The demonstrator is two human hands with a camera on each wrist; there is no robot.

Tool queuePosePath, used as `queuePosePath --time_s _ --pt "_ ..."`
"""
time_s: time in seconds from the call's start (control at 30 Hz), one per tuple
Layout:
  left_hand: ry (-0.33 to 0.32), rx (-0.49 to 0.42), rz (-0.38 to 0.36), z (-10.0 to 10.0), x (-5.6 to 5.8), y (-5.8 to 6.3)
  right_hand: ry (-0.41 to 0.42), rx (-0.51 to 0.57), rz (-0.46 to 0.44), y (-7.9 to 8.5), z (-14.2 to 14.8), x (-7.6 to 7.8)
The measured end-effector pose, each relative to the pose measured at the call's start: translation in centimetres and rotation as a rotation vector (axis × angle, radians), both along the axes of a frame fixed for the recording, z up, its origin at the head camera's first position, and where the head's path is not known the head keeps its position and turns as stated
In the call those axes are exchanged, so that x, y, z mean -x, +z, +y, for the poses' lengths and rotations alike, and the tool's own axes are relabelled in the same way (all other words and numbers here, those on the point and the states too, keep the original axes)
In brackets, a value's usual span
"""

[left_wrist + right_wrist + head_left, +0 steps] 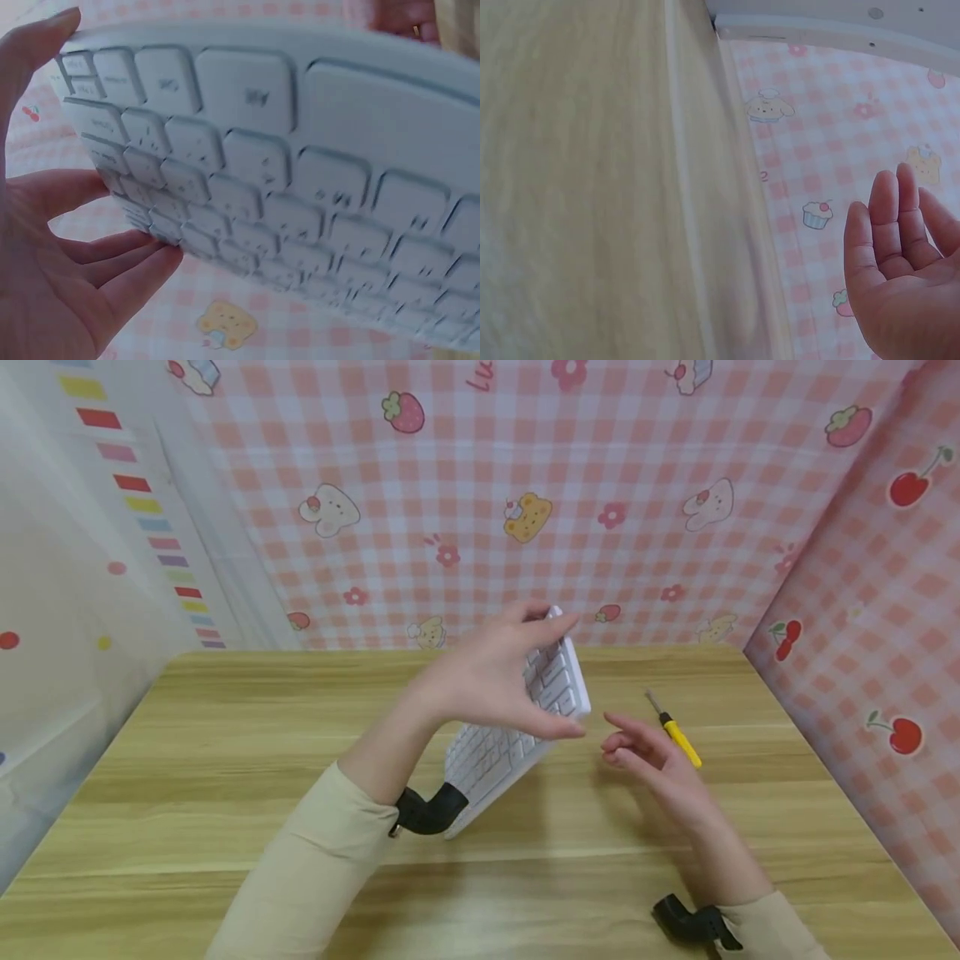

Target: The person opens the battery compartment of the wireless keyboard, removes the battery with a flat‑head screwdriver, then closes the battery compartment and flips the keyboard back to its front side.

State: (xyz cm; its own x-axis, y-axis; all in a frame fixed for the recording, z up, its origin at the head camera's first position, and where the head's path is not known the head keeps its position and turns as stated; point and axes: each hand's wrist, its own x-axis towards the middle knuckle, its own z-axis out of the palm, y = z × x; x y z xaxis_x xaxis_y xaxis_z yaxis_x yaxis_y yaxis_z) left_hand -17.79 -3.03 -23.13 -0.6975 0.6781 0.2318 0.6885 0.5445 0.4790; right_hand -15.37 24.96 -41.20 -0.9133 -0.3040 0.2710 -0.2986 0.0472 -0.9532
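A white keyboard (491, 760) is held up at a tilt over the wooden table, its keys facing left in the head view. My left hand (491, 672) grips it by one end, thumb at one long edge and fingertips at the other; the left wrist view shows the keys (247, 90) close up beside the left hand (60, 247). To the right of the keyboard, my right hand (660, 768) is raised with loosely bent fingers and holds nothing. The keyboard's underside (817, 11) shows at the top of the right wrist view, apart from the right hand (907, 277).
Just beyond the right hand, a screwdriver (678, 739) with a yellow and black handle lies on the wooden table (225, 760). A pink checked cloth (480, 468) hangs along the back, with another cloth (870, 652) at the right side and a pale sheet (67, 610) at the left.
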Motion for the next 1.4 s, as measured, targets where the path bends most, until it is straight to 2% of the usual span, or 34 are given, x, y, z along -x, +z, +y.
queuePosePath --time_s 0.27,0.47,0.7,0.97,1.07,1.2,1.3,1.4 --pt "0.017 0.042 0.017 -1.1 0.2 1.2 0.013 -0.056 0.003 0.0 -0.7 0.1" --pt "0.021 -0.013 0.016 -2.2 0.4 1.5 0.018 -0.065 -0.002 0.1 -1.0 0.1" --pt "-0.024 -0.163 0.066 -2.6 0.5 1.0 0.050 -0.107 -0.086 0.2 -1.4 0.1" --pt "-0.126 -0.491 0.119 -2.2 0.6 -0.9 0.090 -0.172 -0.253 -0.4 -2.1 0.3" --pt "-0.165 -0.584 0.115 -2.1 0.5 -1.5 0.144 -0.096 -0.317 -0.7 -2.2 0.6" --pt "-0.215 -0.647 0.124 -2.1 0.4 -1.9 0.276 0.053 -0.393 -1.2 -2.1 1.1" --pt "-0.243 -0.673 0.119 -2.2 0.4 -2.0 0.339 0.070 -0.404 -1.5 -2.1 1.3" --pt "-0.246 -0.686 0.096 -2.4 0.4 -2.2 0.335 0.053 -0.398 -1.5 -2.1 1.3"
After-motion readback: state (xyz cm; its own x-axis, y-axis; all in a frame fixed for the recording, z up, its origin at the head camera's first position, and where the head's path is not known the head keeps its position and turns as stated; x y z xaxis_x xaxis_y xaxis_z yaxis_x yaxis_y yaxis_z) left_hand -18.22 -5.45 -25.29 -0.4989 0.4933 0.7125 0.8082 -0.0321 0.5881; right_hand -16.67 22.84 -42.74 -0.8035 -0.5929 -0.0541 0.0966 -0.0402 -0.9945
